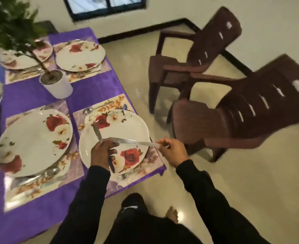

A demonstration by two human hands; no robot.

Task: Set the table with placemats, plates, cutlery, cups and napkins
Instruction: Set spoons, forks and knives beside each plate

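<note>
From above, the left hand [102,152] curls around two table knives: one knife [97,132] angles up over the near right plate [127,127], the other knife [132,142] lies crosswise. The right hand [173,150] pinches that crosswise knife's far end between thumb and fingertips, just past the plate's rim. The plate sits on a floral placemat [113,103] with a spoon [88,110] at its far edge. Three more rose plates rest on placemats over the purple tablecloth [32,95], around a potted plant [57,85]. Two brown plastic chairs [233,120] stand beside the table.
</note>
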